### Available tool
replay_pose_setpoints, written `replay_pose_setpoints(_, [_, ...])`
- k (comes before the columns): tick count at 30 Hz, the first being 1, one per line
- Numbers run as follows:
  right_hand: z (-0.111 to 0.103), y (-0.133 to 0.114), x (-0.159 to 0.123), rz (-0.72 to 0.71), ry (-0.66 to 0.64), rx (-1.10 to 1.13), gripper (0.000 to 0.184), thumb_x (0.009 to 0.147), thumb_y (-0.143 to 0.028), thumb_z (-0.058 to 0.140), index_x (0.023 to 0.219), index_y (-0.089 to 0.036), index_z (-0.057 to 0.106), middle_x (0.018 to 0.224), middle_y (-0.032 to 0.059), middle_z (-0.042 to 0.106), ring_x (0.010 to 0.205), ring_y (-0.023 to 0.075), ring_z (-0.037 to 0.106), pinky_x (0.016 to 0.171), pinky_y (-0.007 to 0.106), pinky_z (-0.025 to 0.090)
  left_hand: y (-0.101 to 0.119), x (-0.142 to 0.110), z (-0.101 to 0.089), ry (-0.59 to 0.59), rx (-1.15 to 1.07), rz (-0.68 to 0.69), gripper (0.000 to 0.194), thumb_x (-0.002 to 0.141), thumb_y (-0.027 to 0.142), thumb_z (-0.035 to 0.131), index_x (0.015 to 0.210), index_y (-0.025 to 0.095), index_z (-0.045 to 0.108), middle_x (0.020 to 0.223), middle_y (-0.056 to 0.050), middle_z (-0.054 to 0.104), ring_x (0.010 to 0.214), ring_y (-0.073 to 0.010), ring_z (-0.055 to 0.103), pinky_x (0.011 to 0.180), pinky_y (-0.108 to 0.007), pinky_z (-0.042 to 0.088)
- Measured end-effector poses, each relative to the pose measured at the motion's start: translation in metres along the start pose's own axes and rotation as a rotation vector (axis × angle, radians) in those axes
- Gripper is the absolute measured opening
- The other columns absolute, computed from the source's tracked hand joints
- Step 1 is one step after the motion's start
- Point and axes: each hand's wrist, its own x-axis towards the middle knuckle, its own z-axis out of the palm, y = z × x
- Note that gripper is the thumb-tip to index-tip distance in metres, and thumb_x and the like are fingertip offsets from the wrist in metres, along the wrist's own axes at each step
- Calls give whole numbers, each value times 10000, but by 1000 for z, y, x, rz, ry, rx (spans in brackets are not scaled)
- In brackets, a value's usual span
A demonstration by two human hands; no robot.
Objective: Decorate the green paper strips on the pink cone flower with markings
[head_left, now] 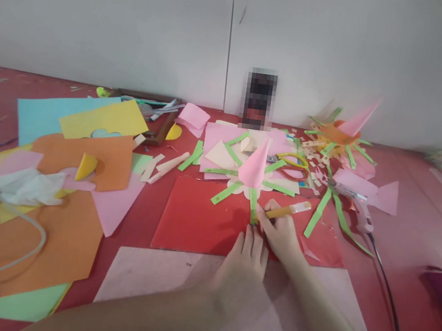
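My right hand (278, 228) is closed round a yellow pen (282, 211) with a pale end, its tip low over a green paper strip (254, 199). My left hand (247, 250) lies with fingers stretched out at the near end of that strip, on a red board (198, 217). The strip belongs to a paper piece with a pink cone (253, 168) standing in the middle and several green strips spreading around it. A scalloped cream paper (236, 188) shows under the cone. Small dark marks are on some strips. The pen's tip is partly hidden by my fingers.
Right: a glue gun (362, 208) with black cord and a second cone piece (352, 128). Behind: scissors (294, 167) on paper sheets, and a blurred upright object (259, 100) by the wall. Left: orange sheets (73, 233), a white cable (35, 258), and a tray (164, 131).
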Motion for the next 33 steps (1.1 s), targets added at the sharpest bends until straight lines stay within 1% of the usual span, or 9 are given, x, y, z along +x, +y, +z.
replay_pose_setpoints(4, [1, 2, 0, -19, 10, -37, 345, 830, -449, 412, 601, -226, 282, 480, -58, 345, 435, 108, 357, 485, 239, 302, 0, -1, 1, -17, -18, -9, 316, 819, 134, 390, 1068, 37, 558, 1112, -196, 569, 1078, -254, 535, 886, -364, 454])
replay_pose_setpoints(8, [2, 5, 1, -40, 30, -97, 314, 831, -406, 397, 612, -229, 256, 480, -64, 306, 429, 107, 327, 469, 235, 278, 0, -1, 0, -24, -14, 0, 319, 818, 140, 395, 1071, 36, 559, 1098, -191, 575, 1075, -261, 536, 893, -365, 449])
replay_pose_setpoints(11, [2, 5, 1, -44, 52, -96, 307, 828, -395, 395, 609, -230, 255, 474, -67, 291, 420, 104, 317, 450, 229, 263, -1, 0, -2, -34, -14, 0, 317, 822, 141, 396, 1073, 37, 560, 1112, -195, 569, 1080, -261, 534, 892, -366, 447])
replay_pose_setpoints(16, [1, 1, 0, -36, 27, -46, 330, 835, -430, 398, 602, -224, 285, 489, -57, 349, 436, 103, 356, 469, 227, 290, -1, 0, -4, -28, -22, -1, 320, 826, 137, 392, 1078, 29, 557, 1119, -200, 565, 1077, -261, 536, 882, -365, 452])
replay_pose_setpoints(24, [2, 4, 1, -28, 50, -114, 301, 824, -396, 397, 609, -228, 269, 468, -68, 308, 421, 104, 327, 450, 225, 267, -2, 0, -4, -42, -27, 4, 308, 820, 137, 405, 1062, 39, 568, 1105, -195, 571, 1081, -261, 532, 893, -366, 446])
replay_pose_setpoints(30, [0, 1, -1, -10, 52, -1, 317, 838, -430, 404, 617, -226, 303, 471, -58, 375, 428, 106, 392, 460, 222, 315, -2, 0, -4, -31, 1, 8, 325, 827, 149, 388, 1076, 44, 568, 1119, -192, 575, 1071, -255, 543, 879, -360, 458])
replay_pose_setpoints(33, [1, 2, 0, -14, 58, -4, 312, 840, -422, 411, 618, -223, 318, 478, -53, 394, 429, 104, 400, 461, 219, 314, -2, 1, -5, -26, 5, 4, 324, 823, 147, 388, 1071, 51, 574, 1119, -183, 579, 1068, -253, 545, 878, -357, 462])
